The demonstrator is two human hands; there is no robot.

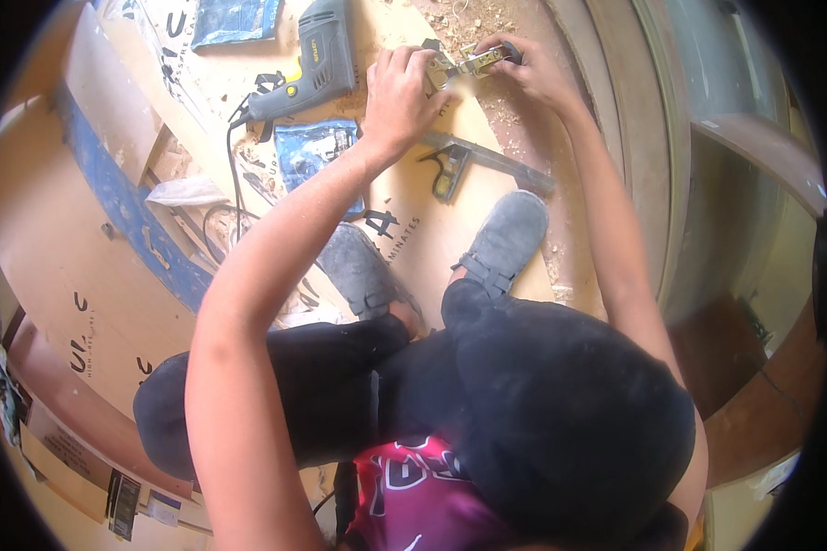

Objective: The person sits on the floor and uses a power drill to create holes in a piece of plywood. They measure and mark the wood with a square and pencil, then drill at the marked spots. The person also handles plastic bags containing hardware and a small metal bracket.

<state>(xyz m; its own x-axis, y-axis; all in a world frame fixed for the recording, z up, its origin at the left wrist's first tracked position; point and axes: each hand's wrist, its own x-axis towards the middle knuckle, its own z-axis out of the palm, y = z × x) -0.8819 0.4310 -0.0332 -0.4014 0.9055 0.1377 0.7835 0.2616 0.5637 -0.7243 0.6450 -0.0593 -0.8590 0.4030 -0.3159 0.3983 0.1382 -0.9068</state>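
Observation:
Both my hands meet over the board at the upper middle, around a small shiny metal fitting (476, 64), yellowish with dark marks or holes; its exact kind is unclear. My left hand (401, 99) curls its fingers at the fitting's left end. At the other end, my right hand (538, 73) pinches it, with a dark rounded piece (513, 53) showing by the fingers. A combination square (452, 170) lies just below, its metal blade pointing right. To the left of my left hand rests a grey power drill (317, 69) with a black cord.
Blue plastic packets (236, 20) lie beside the drill, one (317, 147) below it. Wood shavings (450, 20) litter the printed board (413, 239) under my shoes (507, 234). Curved wooden panels (629, 101) stand at the right; a blue-edged strip (138, 220) runs along the left.

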